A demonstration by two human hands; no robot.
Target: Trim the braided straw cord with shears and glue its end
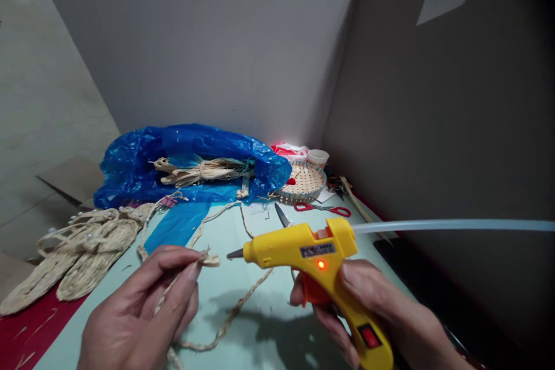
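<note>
Between thumb and forefinger, my left hand [150,306] pinches the frayed end of a braided straw cord [232,318]. The cord's length trails below that hand and loops across the pale green table. My right hand [373,300] is wrapped round a yellow hot glue gun [299,245], with a finger at its orange trigger. A small light on the gun glows orange-red, and a long clear glue stick [455,225] runs out of its back. The gun's metal nozzle points left, a short gap away from the cord end.
A pair of woven straw sandals [97,248] with beads lies at the left. Behind, a blue plastic bag [130,167] holds a bundle of dry straw [203,171]. Right of it are a woven basket [310,182], a white cup [318,157] and red-handled scissors [323,208]. Walls rise behind and at the right.
</note>
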